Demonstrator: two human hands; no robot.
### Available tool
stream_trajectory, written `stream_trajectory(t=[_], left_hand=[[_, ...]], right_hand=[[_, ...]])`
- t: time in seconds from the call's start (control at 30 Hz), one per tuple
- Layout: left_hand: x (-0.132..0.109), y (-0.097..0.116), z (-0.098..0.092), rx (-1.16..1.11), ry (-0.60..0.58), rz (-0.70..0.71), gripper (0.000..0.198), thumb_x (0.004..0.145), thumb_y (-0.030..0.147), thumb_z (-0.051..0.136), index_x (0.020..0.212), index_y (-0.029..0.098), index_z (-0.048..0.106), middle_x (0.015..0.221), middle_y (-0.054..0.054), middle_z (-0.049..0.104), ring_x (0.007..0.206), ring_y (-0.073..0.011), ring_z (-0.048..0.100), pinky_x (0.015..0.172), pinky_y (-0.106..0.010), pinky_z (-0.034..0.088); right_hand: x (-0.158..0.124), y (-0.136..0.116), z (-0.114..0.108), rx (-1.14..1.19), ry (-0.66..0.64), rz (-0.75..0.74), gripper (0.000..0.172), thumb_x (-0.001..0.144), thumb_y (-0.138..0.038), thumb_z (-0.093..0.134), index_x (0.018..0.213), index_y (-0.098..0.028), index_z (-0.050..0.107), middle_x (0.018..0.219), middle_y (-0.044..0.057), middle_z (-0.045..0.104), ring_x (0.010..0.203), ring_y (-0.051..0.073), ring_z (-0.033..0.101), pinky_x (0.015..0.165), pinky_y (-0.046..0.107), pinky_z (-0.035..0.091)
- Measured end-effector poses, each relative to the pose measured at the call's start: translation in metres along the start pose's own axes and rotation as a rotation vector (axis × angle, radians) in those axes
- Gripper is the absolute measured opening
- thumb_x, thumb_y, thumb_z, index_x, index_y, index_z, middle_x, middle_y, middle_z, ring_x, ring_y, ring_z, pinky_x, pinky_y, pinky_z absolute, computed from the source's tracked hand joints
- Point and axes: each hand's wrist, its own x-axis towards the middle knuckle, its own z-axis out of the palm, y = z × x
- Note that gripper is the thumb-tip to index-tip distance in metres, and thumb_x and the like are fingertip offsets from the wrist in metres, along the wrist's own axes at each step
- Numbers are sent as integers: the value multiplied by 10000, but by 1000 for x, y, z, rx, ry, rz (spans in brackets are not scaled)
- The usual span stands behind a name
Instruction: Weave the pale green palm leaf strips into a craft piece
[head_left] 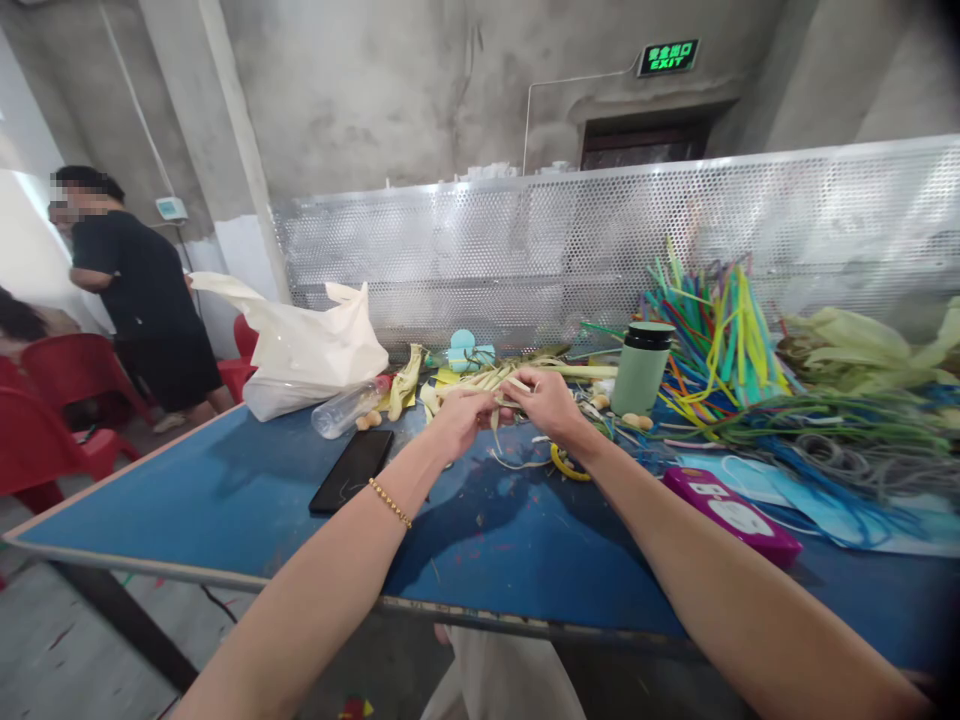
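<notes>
Over the blue table (247, 500), both hands are close together, fingers bent in a pinch. My left hand (463, 422) has pale green strips that look like corn husk (480, 380) between its fingers. Opposite it, my right hand (553, 408) grips the same strips, fingertips almost touching those of the left. A thin pale end (495, 440) hangs below the fingers and curls toward the tabletop. The fingers partly hide where the strips meet. Just below my right hand lies a yellow ring (568, 464).
A black phone (352, 472), clear bottle (341, 412) and white plastic bag (315, 345) are to the left. Rightward stand a green jar (641, 372), coloured strips (739, 335), a purple box (727, 512) and corn husks (855, 350). A perforated metal panel (450, 240) backs the table. A person (142, 270) stands beyond.
</notes>
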Motion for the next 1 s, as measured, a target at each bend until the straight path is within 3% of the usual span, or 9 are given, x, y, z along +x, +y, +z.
stream_trajectory(t=[0.13, 0.4, 0.73, 1.0], left_hand=[[1, -2, 1, -7, 12, 14, 51, 646, 123, 679, 689, 100, 692, 633, -58, 659, 626, -148, 603, 739, -342, 500], [4, -11, -1, 42, 46, 34, 200, 665, 257, 763, 695, 83, 669, 610, -49, 630, 569, -125, 577, 660, -312, 490], [5, -14, -1, 67, 76, 29, 69, 657, 138, 620, 592, 118, 608, 514, -36, 580, 504, -124, 544, 590, -290, 457], [4, -11, 1, 57, 80, 30, 97, 605, 163, 658, 552, 135, 582, 475, -13, 536, 495, -128, 536, 560, -285, 434]], right_hand=[[1, 3, 3, -31, -12, -10, 284, 776, -381, 549, 621, -149, 602, 590, 14, 582, 572, 129, 484, 549, 247, 340], [-2, 4, 8, -22, -3, -10, 253, 777, -355, 558, 612, -167, 599, 596, 17, 592, 585, 136, 494, 567, 249, 361], [-3, 2, 11, -91, 3, -22, 192, 763, -268, 546, 593, -179, 566, 623, 20, 595, 612, 142, 506, 614, 261, 364], [-3, -1, 13, -100, 20, -30, 185, 750, -231, 546, 572, -183, 547, 602, 8, 571, 590, 132, 481, 594, 255, 353]])
